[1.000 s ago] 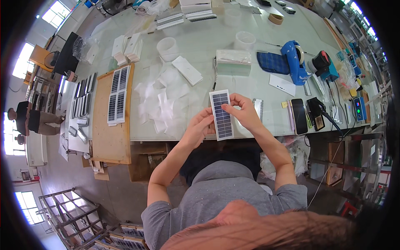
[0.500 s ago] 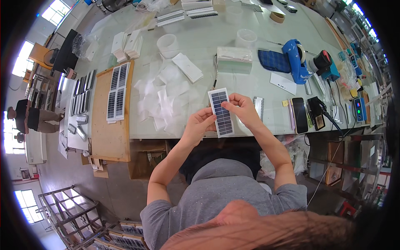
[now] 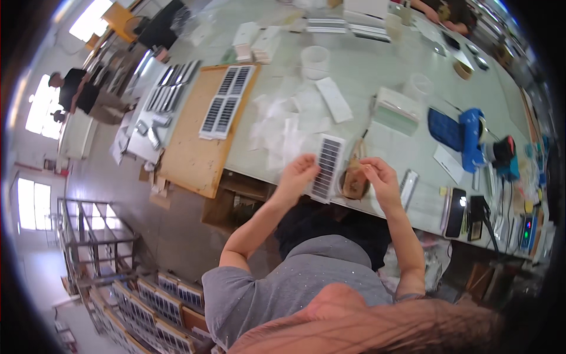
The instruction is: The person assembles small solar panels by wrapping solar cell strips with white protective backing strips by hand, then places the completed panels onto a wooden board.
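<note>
A small solar panel [image 3: 327, 168], with dark cells and a white border, hangs near the table's front edge. My left hand [image 3: 299, 178] pinches it along its left side. To the right of the panel, clear of it, my right hand [image 3: 383, 182] has thumb and fingertips pressed together. Whatever is in that pinch, if anything, is too small to make out. Between the hands lies a brown, worn object [image 3: 355, 182] of unclear kind, with a dark cord running up from it. A metal ruler [image 3: 408, 187] lies just right of my right hand.
Left, a wooden board [image 3: 194, 127] carries more solar panels [image 3: 226, 101]. Crumpled clear film [image 3: 286, 133], a white strip stack [image 3: 334, 100] and a plastic cup [image 3: 315, 62] stand beyond my hands. Right are a blue tape dispenser [image 3: 471, 138] and a phone [image 3: 456, 212]. Another person's hands [image 3: 451, 23] show far right.
My right hand has left the panel and moved right, while my left hand keeps hold of it. The view has turned, and the brown object now shows.
</note>
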{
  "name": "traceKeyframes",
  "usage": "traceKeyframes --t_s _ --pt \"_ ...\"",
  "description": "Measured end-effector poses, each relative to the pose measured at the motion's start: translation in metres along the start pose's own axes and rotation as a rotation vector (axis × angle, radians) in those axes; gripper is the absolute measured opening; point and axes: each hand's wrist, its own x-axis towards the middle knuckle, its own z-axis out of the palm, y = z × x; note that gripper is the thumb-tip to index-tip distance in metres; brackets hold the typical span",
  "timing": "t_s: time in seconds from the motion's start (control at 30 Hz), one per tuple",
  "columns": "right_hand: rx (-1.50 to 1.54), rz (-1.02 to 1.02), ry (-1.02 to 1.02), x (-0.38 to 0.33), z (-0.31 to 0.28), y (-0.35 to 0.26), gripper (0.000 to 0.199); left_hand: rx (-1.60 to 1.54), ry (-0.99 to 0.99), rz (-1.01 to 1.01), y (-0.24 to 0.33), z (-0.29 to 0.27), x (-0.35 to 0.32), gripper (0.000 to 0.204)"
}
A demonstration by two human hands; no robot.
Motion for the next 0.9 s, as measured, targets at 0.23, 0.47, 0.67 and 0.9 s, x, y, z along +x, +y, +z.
traceKeyframes --t_s 0.23,0.47,0.67,0.9 --pt "-0.045 0.052 0.048 -0.007 -0.039 0.021 0.018 0.556 0.722 0.27 0.082 -0.204 -0.044 0.024" --pt "-0.066 0.075 0.089 -0.01 -0.046 0.021 0.018 0.752 0.624 -0.045 0.085 -0.31 -0.054 0.024" --pt "-0.112 -0.003 0.044 -0.007 -0.043 0.017 0.018 1.02 0.64 -0.033 0.065 -0.319 -0.037 0.031" --pt "-0.709 -0.184 0.282 0.051 -0.074 0.02 0.023 1.499 0.757 0.577 0.074 -0.162 -0.014 0.029"
